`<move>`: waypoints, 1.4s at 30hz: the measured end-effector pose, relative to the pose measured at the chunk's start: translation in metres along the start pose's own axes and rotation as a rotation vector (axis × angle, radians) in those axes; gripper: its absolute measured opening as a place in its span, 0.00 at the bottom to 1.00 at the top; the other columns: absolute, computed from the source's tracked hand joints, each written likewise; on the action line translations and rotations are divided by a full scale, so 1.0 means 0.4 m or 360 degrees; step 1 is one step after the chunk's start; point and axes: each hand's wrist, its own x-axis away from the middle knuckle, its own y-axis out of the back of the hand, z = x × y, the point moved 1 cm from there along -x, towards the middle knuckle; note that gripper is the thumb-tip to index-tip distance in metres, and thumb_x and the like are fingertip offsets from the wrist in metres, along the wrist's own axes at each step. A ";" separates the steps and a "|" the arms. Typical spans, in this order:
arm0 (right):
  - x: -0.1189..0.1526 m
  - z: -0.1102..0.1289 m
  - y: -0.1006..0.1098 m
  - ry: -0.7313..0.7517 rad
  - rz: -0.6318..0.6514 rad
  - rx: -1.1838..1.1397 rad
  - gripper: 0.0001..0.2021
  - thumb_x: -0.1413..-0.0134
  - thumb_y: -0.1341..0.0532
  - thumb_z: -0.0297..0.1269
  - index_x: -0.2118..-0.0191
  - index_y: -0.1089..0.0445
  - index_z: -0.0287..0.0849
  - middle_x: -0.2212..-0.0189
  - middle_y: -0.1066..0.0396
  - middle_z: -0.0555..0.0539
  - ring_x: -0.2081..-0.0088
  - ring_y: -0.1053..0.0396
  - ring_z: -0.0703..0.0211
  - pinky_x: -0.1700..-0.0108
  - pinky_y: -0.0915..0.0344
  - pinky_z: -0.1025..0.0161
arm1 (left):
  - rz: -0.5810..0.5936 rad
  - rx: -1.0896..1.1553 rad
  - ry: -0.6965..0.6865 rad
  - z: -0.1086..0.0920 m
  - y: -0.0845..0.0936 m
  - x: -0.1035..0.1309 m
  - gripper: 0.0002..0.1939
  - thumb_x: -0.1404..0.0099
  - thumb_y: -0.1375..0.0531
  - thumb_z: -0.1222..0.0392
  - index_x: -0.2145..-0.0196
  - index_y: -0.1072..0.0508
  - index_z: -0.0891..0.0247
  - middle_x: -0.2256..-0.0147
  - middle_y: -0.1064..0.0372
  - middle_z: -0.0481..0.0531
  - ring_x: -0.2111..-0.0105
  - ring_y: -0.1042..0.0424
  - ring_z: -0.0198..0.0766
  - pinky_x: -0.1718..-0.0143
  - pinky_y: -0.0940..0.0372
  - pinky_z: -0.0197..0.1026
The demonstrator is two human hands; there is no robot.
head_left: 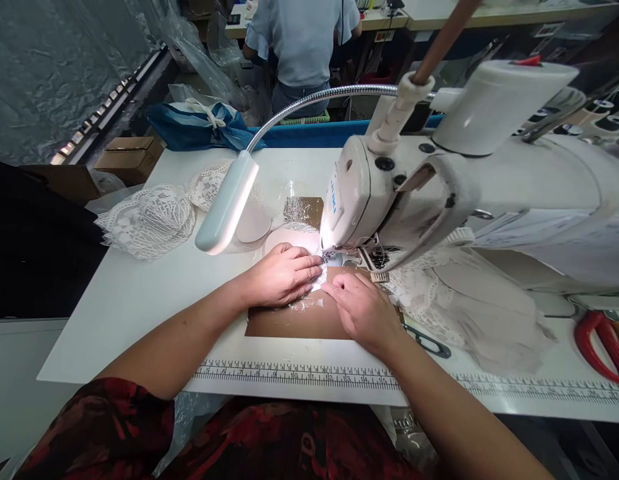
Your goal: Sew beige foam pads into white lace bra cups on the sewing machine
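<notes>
A pale cup-shaped fabric piece with lace edging (292, 237) lies under the presser foot of the white sewing machine (357, 187). My left hand (287, 275) rests flat on the lace, left of the needle area, with its fingers stretched toward the foot. On the near side of the foot, my right hand (364, 310) has its fingers curled, the thumb and index fingertip pinched at the lace edge. A brown plate (299, 323) covers the table surface beneath both hands. Part of the lace is hidden under my left fingers.
White lace cups (147, 220) lie at the left, and more lace fabric (489, 307) sits right. Red-handled scissors (599, 347) are at the far right. A gooseneck lamp (227, 203) hangs over the table. A ruler tape (289, 377) runs along the front edge. Another person (304, 47) sits beyond.
</notes>
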 end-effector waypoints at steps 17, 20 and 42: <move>-0.028 0.004 -0.014 -0.0214 0.0031 0.0283 0.22 0.46 0.48 0.22 0.48 0.29 0.42 0.65 0.30 0.44 0.64 0.38 0.55 0.69 0.48 0.61 | -0.0085 -0.0061 0.0080 0.009 -0.007 -0.007 0.17 0.28 0.51 0.60 0.46 0.31 0.61 0.44 0.34 0.56 0.49 0.36 0.46 0.51 0.41 0.49; -0.030 0.000 -0.018 -0.0261 0.0036 0.0280 0.23 0.46 0.48 0.22 0.46 0.29 0.44 0.63 0.30 0.44 0.64 0.38 0.55 0.69 0.49 0.61 | -0.0128 -0.0072 0.0138 0.009 -0.005 -0.010 0.16 0.28 0.51 0.59 0.47 0.30 0.61 0.45 0.33 0.54 0.50 0.36 0.46 0.50 0.41 0.49; -0.009 -0.013 0.002 -0.0134 -0.0106 0.0131 0.19 0.44 0.49 0.24 0.51 0.27 0.42 0.64 0.28 0.45 0.70 0.39 0.59 0.67 0.46 0.63 | 0.0079 -0.0288 0.0499 -0.033 0.041 0.000 0.25 0.30 0.52 0.44 0.51 0.29 0.67 0.54 0.30 0.62 0.57 0.34 0.50 0.66 0.38 0.45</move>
